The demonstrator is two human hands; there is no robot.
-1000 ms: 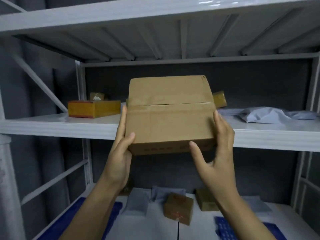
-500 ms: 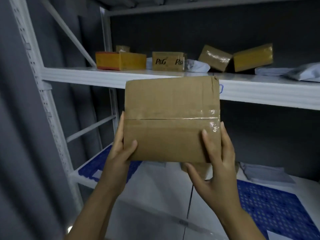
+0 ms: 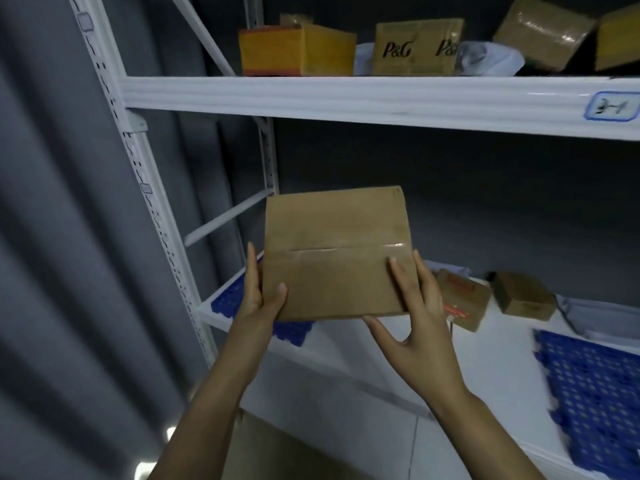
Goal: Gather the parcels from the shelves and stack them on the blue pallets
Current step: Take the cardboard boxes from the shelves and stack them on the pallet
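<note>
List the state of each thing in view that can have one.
Taped cardboard box: sealed, held off the shelf by both hands.
Left hand: gripping the box's left edge.
Right hand: gripping its lower right corner.
P&G box: upright on the upper shelf.
Blue pallet: bare where visible.

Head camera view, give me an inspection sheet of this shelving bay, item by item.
Surface: white metal shelving; upper shelf carries a blue-bordered label; lower shelf is partly bare.
Job's things: plain brown taped cardboard box held in the air in front of the lower shelf; blue perforated plastic pallets on the lower shelf, one at left, one at right.
Clutter: upper shelf holds a yellow-and-orange carton, a P&G-printed carton, a tilted tape-wrapped brown parcel; lower shelf holds a red-labelled brown box and a small plain brown box.
Grippers: left hand and right hand grip the box's sides.
Cables: nothing seen.
Surroundings: grey curtain at left.
</note>
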